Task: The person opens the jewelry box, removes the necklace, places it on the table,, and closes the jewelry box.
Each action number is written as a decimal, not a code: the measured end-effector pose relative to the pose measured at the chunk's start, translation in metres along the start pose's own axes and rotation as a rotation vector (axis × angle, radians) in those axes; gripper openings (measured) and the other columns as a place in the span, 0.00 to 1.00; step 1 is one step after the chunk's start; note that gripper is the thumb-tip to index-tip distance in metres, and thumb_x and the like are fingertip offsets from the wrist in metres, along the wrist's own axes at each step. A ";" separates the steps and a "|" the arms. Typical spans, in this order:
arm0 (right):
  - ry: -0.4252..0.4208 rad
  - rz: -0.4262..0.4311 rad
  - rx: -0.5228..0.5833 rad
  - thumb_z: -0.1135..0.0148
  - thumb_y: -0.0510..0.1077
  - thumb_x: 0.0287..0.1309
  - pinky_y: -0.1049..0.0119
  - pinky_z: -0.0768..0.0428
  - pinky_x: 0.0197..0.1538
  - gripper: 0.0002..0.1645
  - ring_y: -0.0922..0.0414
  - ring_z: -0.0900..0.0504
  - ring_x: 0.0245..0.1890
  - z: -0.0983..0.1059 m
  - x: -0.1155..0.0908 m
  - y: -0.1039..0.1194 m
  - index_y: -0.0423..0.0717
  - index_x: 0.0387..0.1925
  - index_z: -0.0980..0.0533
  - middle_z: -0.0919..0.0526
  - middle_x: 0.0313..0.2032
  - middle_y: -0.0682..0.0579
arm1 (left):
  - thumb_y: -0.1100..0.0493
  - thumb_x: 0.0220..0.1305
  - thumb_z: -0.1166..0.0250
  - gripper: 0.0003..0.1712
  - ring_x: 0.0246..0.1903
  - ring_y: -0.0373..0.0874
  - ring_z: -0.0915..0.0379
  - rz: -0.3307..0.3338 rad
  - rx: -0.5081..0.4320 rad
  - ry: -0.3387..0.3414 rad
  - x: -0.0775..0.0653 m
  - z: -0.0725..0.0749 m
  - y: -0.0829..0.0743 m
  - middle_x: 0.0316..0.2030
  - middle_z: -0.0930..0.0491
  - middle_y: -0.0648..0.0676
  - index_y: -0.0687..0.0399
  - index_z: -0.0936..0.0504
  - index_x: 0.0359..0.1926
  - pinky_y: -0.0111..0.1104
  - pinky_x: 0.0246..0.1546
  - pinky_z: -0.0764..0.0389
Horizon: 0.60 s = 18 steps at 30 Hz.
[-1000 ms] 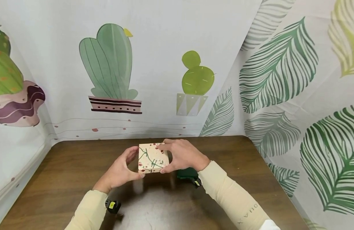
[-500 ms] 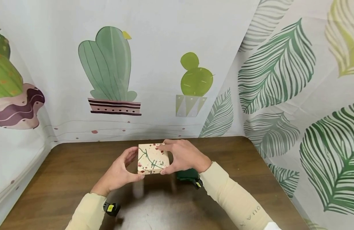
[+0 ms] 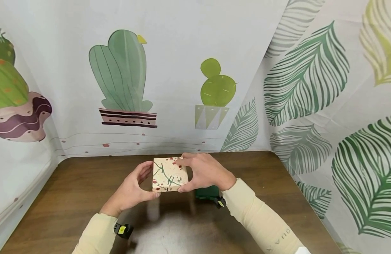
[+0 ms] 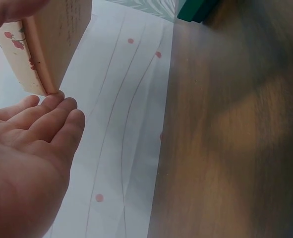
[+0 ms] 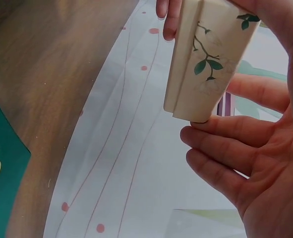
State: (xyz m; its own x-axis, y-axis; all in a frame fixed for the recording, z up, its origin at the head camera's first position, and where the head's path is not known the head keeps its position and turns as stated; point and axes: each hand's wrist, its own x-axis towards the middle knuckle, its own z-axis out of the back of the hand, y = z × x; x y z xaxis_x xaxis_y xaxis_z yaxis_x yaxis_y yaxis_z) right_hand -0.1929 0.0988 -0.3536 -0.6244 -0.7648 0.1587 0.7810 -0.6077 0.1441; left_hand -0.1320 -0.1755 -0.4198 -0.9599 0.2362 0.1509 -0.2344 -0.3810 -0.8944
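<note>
A small cream box (image 3: 170, 173) with red flowers and green stems is held up over the table, its patterned top face turned toward the head camera. My left hand (image 3: 133, 188) grips its left side, thumb at the near lower corner and fingers behind. On the other side, my right hand (image 3: 206, 173) holds it between thumb and fingers. In the right wrist view a seam runs along the side of the box (image 5: 215, 64), like a lid edge. Small writing shows on its underside in the left wrist view, where fingertips (image 4: 52, 101) meet the lower edge.
A dark green box (image 3: 206, 192) lies on the brown wooden table (image 3: 87, 190), partly behind the right wrist; gold lettering shows on it in the right wrist view. A white cloth (image 3: 176, 70) printed with cacti and leaves hangs behind and beside the table.
The head view has shifted slightly. Both hands keep the same hold on the box, which stays nearly still.
</note>
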 end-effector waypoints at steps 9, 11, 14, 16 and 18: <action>-0.002 0.008 0.004 0.21 0.73 0.41 0.61 0.16 0.46 0.49 0.58 0.16 0.40 0.005 -0.001 0.001 0.59 0.65 0.20 0.16 0.55 0.56 | 0.60 0.48 0.16 0.57 0.74 0.63 0.34 -0.012 -0.017 -0.007 -0.002 0.001 -0.004 0.73 0.29 0.64 0.63 0.39 0.75 0.52 0.73 0.33; -0.005 0.011 0.007 0.21 0.73 0.41 0.61 0.17 0.45 0.49 0.58 0.16 0.39 0.006 -0.002 0.001 0.58 0.64 0.19 0.16 0.55 0.57 | 0.59 0.48 0.16 0.57 0.74 0.61 0.34 -0.016 -0.022 -0.010 -0.003 0.001 -0.004 0.73 0.29 0.63 0.62 0.39 0.75 0.45 0.73 0.31; -0.007 0.012 0.010 0.22 0.73 0.41 0.61 0.17 0.45 0.49 0.58 0.16 0.38 0.007 -0.002 0.001 0.58 0.64 0.20 0.15 0.55 0.57 | 0.60 0.48 0.16 0.57 0.73 0.61 0.34 -0.029 -0.035 -0.017 -0.003 0.000 -0.004 0.72 0.29 0.63 0.62 0.38 0.75 0.28 0.71 0.30; -0.005 0.011 0.016 0.22 0.73 0.41 0.61 0.17 0.45 0.49 0.59 0.17 0.39 0.007 -0.002 0.001 0.58 0.65 0.20 0.15 0.55 0.57 | 0.61 0.47 0.16 0.57 0.73 0.61 0.34 -0.039 -0.051 -0.020 -0.003 0.000 -0.004 0.72 0.29 0.63 0.62 0.38 0.75 0.19 0.67 0.32; -0.002 0.009 0.022 0.22 0.73 0.42 0.61 0.17 0.46 0.49 0.59 0.17 0.39 0.007 -0.002 0.001 0.58 0.65 0.20 0.15 0.55 0.57 | 0.63 0.47 0.16 0.57 0.73 0.57 0.33 -0.048 -0.072 -0.022 -0.003 0.000 -0.003 0.72 0.29 0.64 0.63 0.38 0.75 0.16 0.66 0.33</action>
State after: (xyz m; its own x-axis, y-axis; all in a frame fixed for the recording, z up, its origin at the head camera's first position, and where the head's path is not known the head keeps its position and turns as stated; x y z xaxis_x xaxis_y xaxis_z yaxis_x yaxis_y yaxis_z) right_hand -0.1907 0.1013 -0.3465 -0.6177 -0.7695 0.1621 0.7859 -0.5963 0.1638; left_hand -0.1282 -0.1748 -0.4178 -0.9511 0.2330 0.2029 -0.2694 -0.3037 -0.9139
